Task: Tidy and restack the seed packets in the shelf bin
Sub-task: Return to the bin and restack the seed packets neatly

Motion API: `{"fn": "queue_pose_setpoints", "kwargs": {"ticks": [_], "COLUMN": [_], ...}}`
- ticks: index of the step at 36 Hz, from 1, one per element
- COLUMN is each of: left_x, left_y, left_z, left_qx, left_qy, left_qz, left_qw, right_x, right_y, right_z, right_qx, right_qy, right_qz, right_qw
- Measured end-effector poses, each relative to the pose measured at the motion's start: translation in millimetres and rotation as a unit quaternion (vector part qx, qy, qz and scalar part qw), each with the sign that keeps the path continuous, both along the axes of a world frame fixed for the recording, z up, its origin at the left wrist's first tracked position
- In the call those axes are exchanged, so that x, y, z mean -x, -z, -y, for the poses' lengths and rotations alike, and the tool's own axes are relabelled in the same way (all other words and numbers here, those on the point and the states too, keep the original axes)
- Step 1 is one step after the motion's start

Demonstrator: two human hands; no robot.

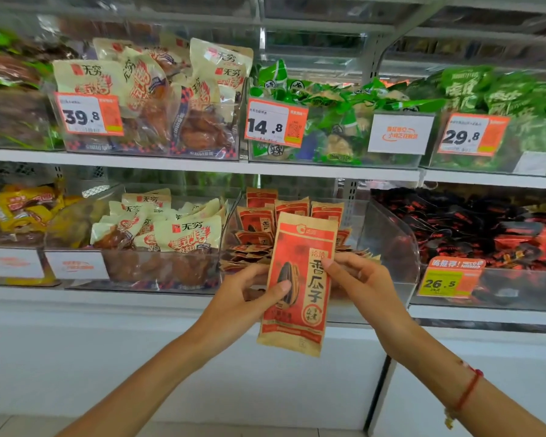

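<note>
Both hands hold one seed packet (298, 283) upright in front of the shelf: the left hand (249, 294) pinches its left edge with thumb across the front, the right hand (358, 279) grips its right edge with fingers curled behind. Just beyond, the clear bin (388, 244) holds more packets (259, 216), some standing at the far side, others lying fanned near the front.

Both my arms reach forward; left hand (249, 291) thumb pinches a packet (298, 285), right hand (358, 279) fingers grip its edge.
</note>
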State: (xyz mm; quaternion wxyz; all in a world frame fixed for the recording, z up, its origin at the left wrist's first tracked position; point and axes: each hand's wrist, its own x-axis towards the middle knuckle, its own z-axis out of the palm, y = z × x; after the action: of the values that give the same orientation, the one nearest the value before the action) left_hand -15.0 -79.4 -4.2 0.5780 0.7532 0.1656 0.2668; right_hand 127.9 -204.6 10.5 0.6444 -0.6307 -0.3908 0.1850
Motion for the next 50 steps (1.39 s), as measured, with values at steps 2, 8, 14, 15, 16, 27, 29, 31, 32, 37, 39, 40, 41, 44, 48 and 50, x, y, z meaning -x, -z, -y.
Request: {"fn": "queue_pose_setpoints", "kwargs": {"ticks": [2,8,14,15,16,27,29,31,32,37,39,40,41,44,48,50], "left_x": [1.5,-0.3,-4.6,-4.8,-4.8,-1.4,-1.6,-0.4,1.1,6.0,4.1,3.4,2.9,1.6,0.5,-0.4], "left_y": [-0.6,-2.3,1.4,2.3,2.7,-8.2,-9.2,-10.9,-12.6,-17.8,-14.5,-13.1,-12.5,-11.2,-8.4,-7.6], "left_z": [-1.7,-4.4,0.8,-0.2,-1.3,7.6,6.4,3.7,3.3,4.6,5.2,5.7,6.3,5.3,2.6,3.7], "left_qx": [-0.002,-0.003,-0.050,-0.068,-0.080,0.025,0.039,0.063,0.079,0.100,0.094,0.099,0.105,0.112,0.112,0.116], "left_qy": [0.005,-0.060,-0.152,-0.167,-0.175,-0.127,-0.132,-0.117,-0.093,0.033,0.047,0.051,0.055,0.062,0.068,0.068], "left_qz": [0.011,0.061,0.096,0.089,0.084,0.013,-0.003,-0.022,-0.026,-0.051,-0.067,-0.071,-0.069,-0.064,-0.064,-0.061], "left_qw": [1.000,0.996,0.982,0.980,0.978,0.991,0.990,0.991,0.992,0.993,0.992,0.991,0.991,0.990,0.989,0.989], "right_x": [-2.3,0.5,9.6,11.5,13.5,26.0,26.6,25.3,23.7,21.3,21.3,20.7,20.2,17.7,17.9,18.2], "right_y": [-1.8,-7.0,-5.4,-5.1,-5.1,1.5,3.0,0.3,-2.2,-14.8,-14.9,-14.5,-14.3,-13.4,-12.2,-11.5], "right_z": [1.0,4.3,1.2,1.2,1.4,4.0,4.1,4.0,4.4,7.2,6.3,6.1,5.7,6.4,7.2,7.0], "right_qx": [0.030,0.091,0.044,0.034,0.026,0.056,0.075,0.088,0.089,0.065,0.055,0.055,0.056,0.047,0.026,0.024], "right_qy": [-0.030,-0.119,-0.051,-0.037,-0.026,-0.062,-0.083,-0.119,-0.140,-0.133,-0.109,-0.099,-0.092,-0.088,-0.077,-0.077], "right_qz": [-0.019,0.003,0.092,0.112,0.129,0.189,0.183,0.154,0.117,-0.004,0.009,0.018,0.023,0.026,0.014,0.006], "right_qw": [0.999,0.989,0.993,0.992,0.991,0.978,0.977,0.977,0.979,0.989,0.992,0.993,0.994,0.995,0.997,0.997]}}
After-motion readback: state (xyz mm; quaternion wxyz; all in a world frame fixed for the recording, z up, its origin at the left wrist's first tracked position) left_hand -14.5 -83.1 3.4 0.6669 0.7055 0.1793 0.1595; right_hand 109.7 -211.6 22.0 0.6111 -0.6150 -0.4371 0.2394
